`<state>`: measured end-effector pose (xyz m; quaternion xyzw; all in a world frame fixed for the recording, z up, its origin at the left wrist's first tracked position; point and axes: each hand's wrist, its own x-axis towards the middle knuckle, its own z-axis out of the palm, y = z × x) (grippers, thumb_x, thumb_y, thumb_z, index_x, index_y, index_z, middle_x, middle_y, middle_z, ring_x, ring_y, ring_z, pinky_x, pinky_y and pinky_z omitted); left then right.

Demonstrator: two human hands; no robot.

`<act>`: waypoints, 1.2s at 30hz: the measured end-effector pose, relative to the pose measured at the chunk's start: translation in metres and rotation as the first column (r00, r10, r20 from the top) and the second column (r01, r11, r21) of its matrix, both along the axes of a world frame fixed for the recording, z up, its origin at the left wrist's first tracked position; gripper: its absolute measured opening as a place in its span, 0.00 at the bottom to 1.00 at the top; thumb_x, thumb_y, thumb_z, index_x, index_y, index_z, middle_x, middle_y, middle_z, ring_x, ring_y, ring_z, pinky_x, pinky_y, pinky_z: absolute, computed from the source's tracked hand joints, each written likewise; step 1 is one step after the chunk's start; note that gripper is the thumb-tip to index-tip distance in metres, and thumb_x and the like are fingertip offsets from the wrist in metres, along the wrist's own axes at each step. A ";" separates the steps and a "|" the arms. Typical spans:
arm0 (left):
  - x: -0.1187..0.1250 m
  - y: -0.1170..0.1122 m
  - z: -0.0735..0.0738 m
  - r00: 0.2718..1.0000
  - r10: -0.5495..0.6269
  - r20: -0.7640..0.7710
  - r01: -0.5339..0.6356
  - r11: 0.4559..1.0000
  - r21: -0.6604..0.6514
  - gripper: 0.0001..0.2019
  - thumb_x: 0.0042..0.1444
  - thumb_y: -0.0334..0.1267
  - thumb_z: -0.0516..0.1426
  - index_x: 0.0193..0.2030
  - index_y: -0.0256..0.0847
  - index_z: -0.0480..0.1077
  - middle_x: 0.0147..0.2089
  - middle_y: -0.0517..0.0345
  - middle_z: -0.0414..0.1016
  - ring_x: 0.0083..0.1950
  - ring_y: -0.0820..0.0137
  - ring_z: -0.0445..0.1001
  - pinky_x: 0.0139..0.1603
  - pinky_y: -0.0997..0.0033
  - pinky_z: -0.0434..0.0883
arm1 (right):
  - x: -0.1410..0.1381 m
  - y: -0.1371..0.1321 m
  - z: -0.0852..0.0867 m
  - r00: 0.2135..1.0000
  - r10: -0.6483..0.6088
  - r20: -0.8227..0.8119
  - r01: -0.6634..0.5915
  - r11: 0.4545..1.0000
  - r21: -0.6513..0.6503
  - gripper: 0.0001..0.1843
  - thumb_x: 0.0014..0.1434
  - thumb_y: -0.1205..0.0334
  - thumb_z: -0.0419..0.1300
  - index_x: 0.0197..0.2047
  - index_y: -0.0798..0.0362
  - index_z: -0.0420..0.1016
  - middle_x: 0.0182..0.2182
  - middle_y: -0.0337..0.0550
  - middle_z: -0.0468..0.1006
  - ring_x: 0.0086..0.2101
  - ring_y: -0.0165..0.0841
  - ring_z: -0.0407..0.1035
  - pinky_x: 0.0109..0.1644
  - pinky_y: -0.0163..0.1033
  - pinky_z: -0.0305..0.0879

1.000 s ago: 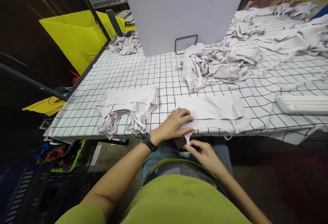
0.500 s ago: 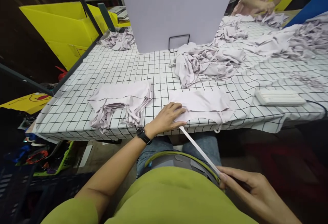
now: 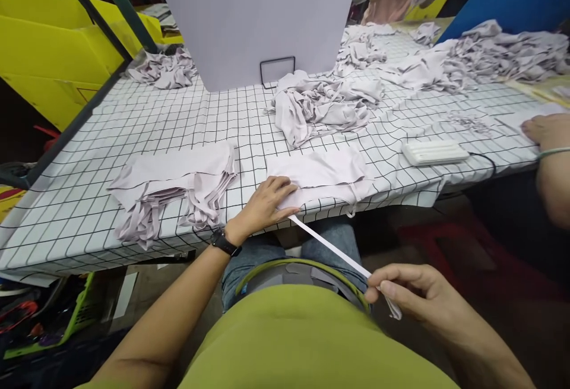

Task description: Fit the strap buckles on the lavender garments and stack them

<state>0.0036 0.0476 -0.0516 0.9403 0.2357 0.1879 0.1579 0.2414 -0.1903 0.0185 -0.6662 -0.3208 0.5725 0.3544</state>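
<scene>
A pale pink-grey garment (image 3: 323, 166) lies flat at the table's front edge. My left hand (image 3: 269, 202) rests on its left end, fingers laid out over the fabric and thumb near the base of a thin strap. That strap (image 3: 332, 247) runs taut from the garment down over my lap. Its far part is pinched between the thumb and fingers of my right hand (image 3: 409, 288), and a short loose end hangs below them. To the left sits a stack of similar garments (image 3: 178, 175), straps bunched toward the front edge.
Crumpled fabric (image 3: 320, 104) lies behind the garment, with more heaps (image 3: 512, 50) at the back right. A white device (image 3: 434, 152) with a cable stands to the right. A tall pale panel (image 3: 262, 21) rises at the back. A co-worker's hand (image 3: 547, 130) rests on the table at right.
My view has turned to the right, and a co-worker's hand has come into sight there. My right hand has shifted slightly along the strap, and its loose end now shows. My left hand stays on the garment.
</scene>
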 end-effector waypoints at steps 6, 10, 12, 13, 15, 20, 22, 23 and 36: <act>0.000 -0.001 0.002 1.000 0.003 -0.006 -0.003 1.000 -0.005 0.24 0.68 0.53 0.55 0.64 0.40 0.68 0.62 0.41 0.68 0.62 0.53 0.65 0.65 0.48 0.68 | 0.005 -0.004 0.002 1.000 -0.031 0.001 0.031 1.000 -0.003 0.23 0.51 0.39 0.71 0.36 0.52 0.82 0.26 0.46 0.82 0.28 0.35 0.69 0.32 0.38 0.64; 0.000 -0.002 0.004 1.000 0.010 -0.010 -0.010 1.000 -0.006 0.24 0.67 0.53 0.56 0.64 0.40 0.68 0.62 0.42 0.68 0.63 0.54 0.65 0.66 0.48 0.68 | 0.006 -0.005 0.008 0.996 -0.061 0.063 0.060 0.998 0.021 0.28 0.52 0.40 0.70 0.49 0.49 0.76 0.26 0.43 0.82 0.27 0.36 0.69 0.33 0.41 0.64; 0.000 -0.003 0.004 1.000 0.014 -0.010 -0.014 1.000 -0.010 0.24 0.67 0.52 0.56 0.64 0.41 0.67 0.63 0.42 0.68 0.63 0.54 0.65 0.66 0.48 0.67 | 0.007 -0.006 0.009 0.994 -0.080 0.073 0.078 0.997 0.024 0.30 0.51 0.40 0.71 0.50 0.48 0.74 0.25 0.42 0.82 0.26 0.36 0.68 0.32 0.40 0.64; 0.000 -0.003 0.004 1.000 0.015 -0.010 -0.015 1.000 -0.011 0.24 0.67 0.52 0.56 0.64 0.41 0.67 0.63 0.42 0.68 0.64 0.54 0.65 0.66 0.48 0.67 | 0.007 -0.006 0.009 0.994 -0.090 0.068 0.089 0.996 0.025 0.29 0.51 0.40 0.72 0.50 0.48 0.74 0.25 0.42 0.82 0.26 0.37 0.69 0.33 0.40 0.64; 0.000 -0.003 0.004 1.000 0.018 -0.011 -0.018 1.000 -0.011 0.25 0.67 0.52 0.57 0.64 0.41 0.67 0.63 0.42 0.68 0.63 0.54 0.65 0.66 0.49 0.67 | 0.007 -0.006 0.010 0.994 -0.096 0.052 0.095 0.995 0.020 0.27 0.50 0.40 0.72 0.46 0.47 0.76 0.25 0.43 0.83 0.27 0.37 0.70 0.34 0.40 0.65; -0.001 -0.003 0.004 1.000 0.019 -0.018 -0.020 1.000 -0.023 0.25 0.67 0.53 0.56 0.64 0.40 0.67 0.63 0.42 0.68 0.64 0.54 0.64 0.66 0.49 0.68 | 0.012 -0.007 0.012 0.998 -0.043 0.042 0.042 0.999 0.012 0.21 0.52 0.39 0.71 0.30 0.50 0.82 0.26 0.48 0.83 0.31 0.41 0.76 0.38 0.43 0.71; -0.001 -0.003 0.004 1.000 0.018 -0.018 -0.019 1.000 -0.023 0.25 0.68 0.53 0.56 0.64 0.40 0.68 0.63 0.42 0.68 0.63 0.54 0.65 0.66 0.48 0.67 | 0.013 -0.007 0.010 0.995 -0.102 0.000 0.102 0.995 0.014 0.20 0.50 0.40 0.72 0.30 0.50 0.85 0.25 0.50 0.84 0.29 0.41 0.75 0.34 0.42 0.71; -0.001 -0.003 0.005 1.000 0.017 -0.020 -0.017 1.000 -0.021 0.25 0.68 0.53 0.56 0.64 0.40 0.67 0.63 0.42 0.68 0.63 0.54 0.65 0.66 0.48 0.67 | 0.013 -0.006 0.008 0.990 -0.138 -0.016 0.138 0.990 0.020 0.20 0.49 0.41 0.73 0.31 0.50 0.85 0.25 0.50 0.84 0.27 0.39 0.75 0.31 0.41 0.70; -0.001 -0.005 0.009 0.999 0.039 0.030 -0.036 0.996 -0.086 0.20 0.68 0.48 0.57 0.61 0.42 0.70 0.61 0.43 0.70 0.63 0.54 0.67 0.64 0.47 0.69 | 0.002 0.049 -0.017 0.960 -0.276 -0.055 0.281 0.938 0.202 0.23 0.47 0.41 0.76 0.35 0.52 0.88 0.24 0.45 0.80 0.21 0.29 0.61 0.26 0.37 0.63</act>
